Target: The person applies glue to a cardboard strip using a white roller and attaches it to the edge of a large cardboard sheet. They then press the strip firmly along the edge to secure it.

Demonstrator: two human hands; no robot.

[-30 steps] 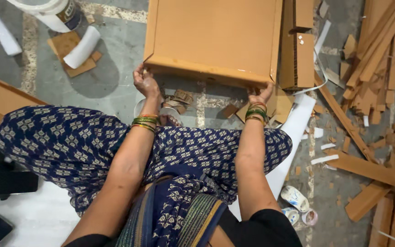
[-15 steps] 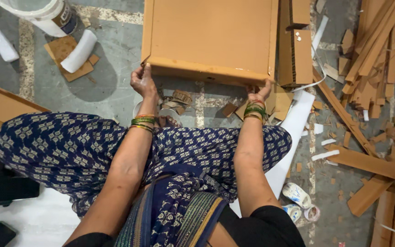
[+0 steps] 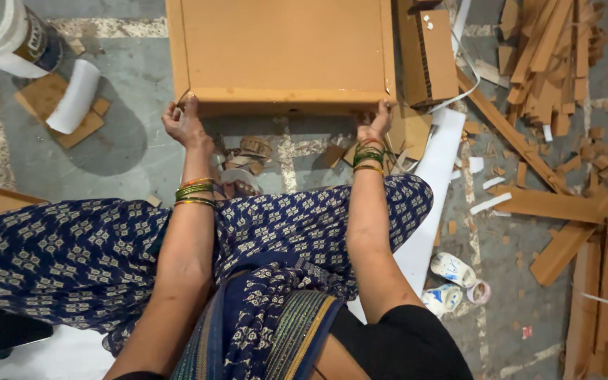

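One large cardboard box (image 3: 283, 49) is seen, with one smaller cardboard box (image 3: 431, 53) just right of it. Two hands are counted at its near edge. One white bucket (image 3: 15, 35) is seen far left of it, and two tape rolls (image 3: 452, 269) below right.

A grey concrete floor (image 3: 128, 151) with pale worn streaks lies littered with cardboard scraps (image 3: 557, 77) — strips heaped at the right, a white bucket (image 3: 15, 35) at the upper left — under even light.
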